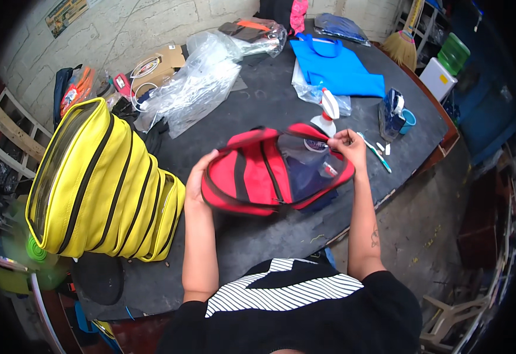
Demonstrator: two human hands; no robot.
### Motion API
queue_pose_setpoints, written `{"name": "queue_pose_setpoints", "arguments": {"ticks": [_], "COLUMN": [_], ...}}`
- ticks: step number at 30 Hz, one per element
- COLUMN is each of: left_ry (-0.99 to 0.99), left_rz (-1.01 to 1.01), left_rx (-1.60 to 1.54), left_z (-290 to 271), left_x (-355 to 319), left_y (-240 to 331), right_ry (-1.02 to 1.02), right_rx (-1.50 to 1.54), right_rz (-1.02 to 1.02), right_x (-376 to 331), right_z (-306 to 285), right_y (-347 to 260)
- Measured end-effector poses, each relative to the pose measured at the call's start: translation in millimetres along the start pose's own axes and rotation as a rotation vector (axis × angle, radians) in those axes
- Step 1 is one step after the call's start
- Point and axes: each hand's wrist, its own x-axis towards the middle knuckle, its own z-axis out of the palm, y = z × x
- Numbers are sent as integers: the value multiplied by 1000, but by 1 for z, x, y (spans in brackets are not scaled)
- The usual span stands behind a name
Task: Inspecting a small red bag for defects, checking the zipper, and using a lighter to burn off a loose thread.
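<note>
A red zippered pouch [225,177] with black trim and a clear plastic window is held up over the dark table, spread open like a book. My left hand [196,180] grips its left edge, fingers mostly behind it. At the upper right edge, near the clear panel, my right hand [347,144] pinches the rim. Dark blue shows through the clear side. Just beyond the pouch stands a white spray bottle [327,112]. To the right of my right hand lie a thin teal-and-white tool [379,156] and small white pieces [384,148].
Yellow bags [101,189] stand nested in a row at the left. Crumpled clear plastic [202,82], a cardboard box [166,62] and a blue tote bag [340,71] lie at the back. A blue cup [408,121] sits near the table's right edge [429,156].
</note>
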Motion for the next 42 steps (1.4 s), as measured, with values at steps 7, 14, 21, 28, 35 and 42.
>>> {"name": "queue_pose_setpoints", "arguments": {"ticks": [7,14,21,28,35,42], "left_ry": [165,260,608,426,341,962], "left_rz": [297,342,825,1061,436,584], "left_rx": [-91,114,2029,589,374,2255], "left_z": [-27,-7,-5,3,-53,-12], "left_x": [13,10,-6,-11,-62,-29], "left_y": [-16,-41,-118,-57,51,-29], "right_ry": [-223,-85,-298,-85,-93,-237], "right_rx": [387,61,338,373,197,-365], "right_rz": [-32,-102,185,236,418,607], "right_x": [-84,-105,-69,-75,-65,-100], "right_z": [39,112,125,73,-116,-145], "right_y": [-22,-9,-9,-50,20,25]}}
